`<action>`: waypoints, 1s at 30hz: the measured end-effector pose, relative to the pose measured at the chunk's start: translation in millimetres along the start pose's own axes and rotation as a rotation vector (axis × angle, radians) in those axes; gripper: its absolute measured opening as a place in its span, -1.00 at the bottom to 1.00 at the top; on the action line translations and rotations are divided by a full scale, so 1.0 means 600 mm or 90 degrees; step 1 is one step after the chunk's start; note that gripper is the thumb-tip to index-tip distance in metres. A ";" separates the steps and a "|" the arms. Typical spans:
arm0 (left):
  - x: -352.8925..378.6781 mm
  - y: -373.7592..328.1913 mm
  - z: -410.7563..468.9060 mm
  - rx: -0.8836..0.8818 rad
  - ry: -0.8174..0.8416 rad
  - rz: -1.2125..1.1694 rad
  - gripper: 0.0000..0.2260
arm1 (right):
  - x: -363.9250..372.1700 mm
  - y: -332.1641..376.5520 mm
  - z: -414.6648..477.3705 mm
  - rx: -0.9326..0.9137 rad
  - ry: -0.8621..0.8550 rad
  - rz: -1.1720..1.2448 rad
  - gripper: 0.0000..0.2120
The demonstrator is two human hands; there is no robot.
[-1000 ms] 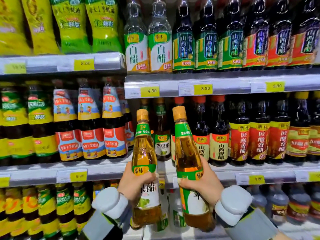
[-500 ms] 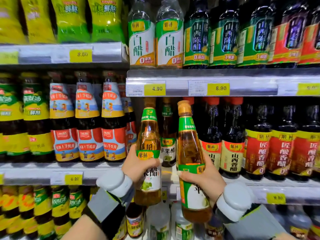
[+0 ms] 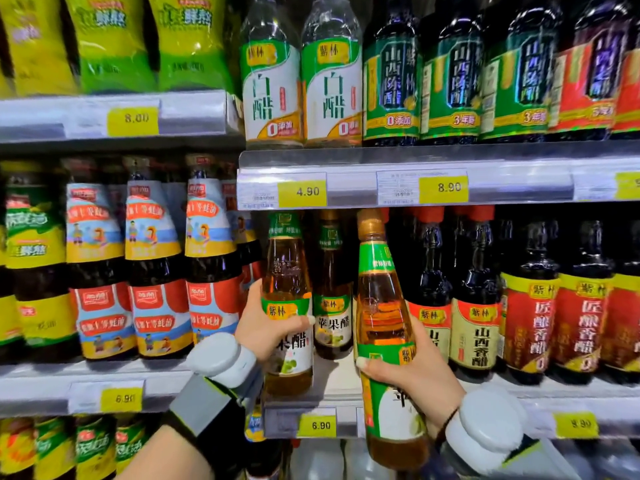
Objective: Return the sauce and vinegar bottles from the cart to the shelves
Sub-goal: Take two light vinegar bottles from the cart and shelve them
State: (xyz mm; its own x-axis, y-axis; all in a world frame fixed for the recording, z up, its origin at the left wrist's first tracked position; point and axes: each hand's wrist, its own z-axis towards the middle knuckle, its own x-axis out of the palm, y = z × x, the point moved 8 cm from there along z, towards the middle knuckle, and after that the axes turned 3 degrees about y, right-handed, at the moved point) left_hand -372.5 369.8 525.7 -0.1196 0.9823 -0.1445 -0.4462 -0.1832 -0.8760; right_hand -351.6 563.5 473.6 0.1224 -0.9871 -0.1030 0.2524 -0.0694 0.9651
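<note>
The left grip (image 3: 266, 327) holds the first vinegar bottle (image 3: 287, 271) upright just left of the shelved apple-vinegar bottle (image 3: 332, 306), base at the shelf (image 3: 339, 379) edge, while the right grip (image 3: 412, 375) holds the second vinegar bottle (image 3: 381, 299) tilted, just right of it and lower.

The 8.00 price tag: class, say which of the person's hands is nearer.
Left. The left hand, gripping one vinegar bottle, is below and right of the 8.00 price tag; the right hand, gripping the other vinegar bottle, is lower and farther right.
</note>
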 end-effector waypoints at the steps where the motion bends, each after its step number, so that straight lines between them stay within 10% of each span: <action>1: 0.000 0.006 0.003 0.001 0.007 -0.001 -0.44 | 0.001 -0.002 0.004 -0.002 -0.004 0.004 -0.19; 30: 0.004 0.100 0.034 -0.070 -0.006 0.004 -0.20 | 0.006 -0.004 0.017 -0.052 -0.039 0.017 -0.19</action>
State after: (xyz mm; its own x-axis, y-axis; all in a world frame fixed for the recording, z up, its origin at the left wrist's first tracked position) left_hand -417.5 360.2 482.4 -0.1303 0.9806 -0.1463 -0.3448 -0.1832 -0.9206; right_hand -361.6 558.8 473.1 0.0717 -0.9956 -0.0601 0.3276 -0.0334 0.9442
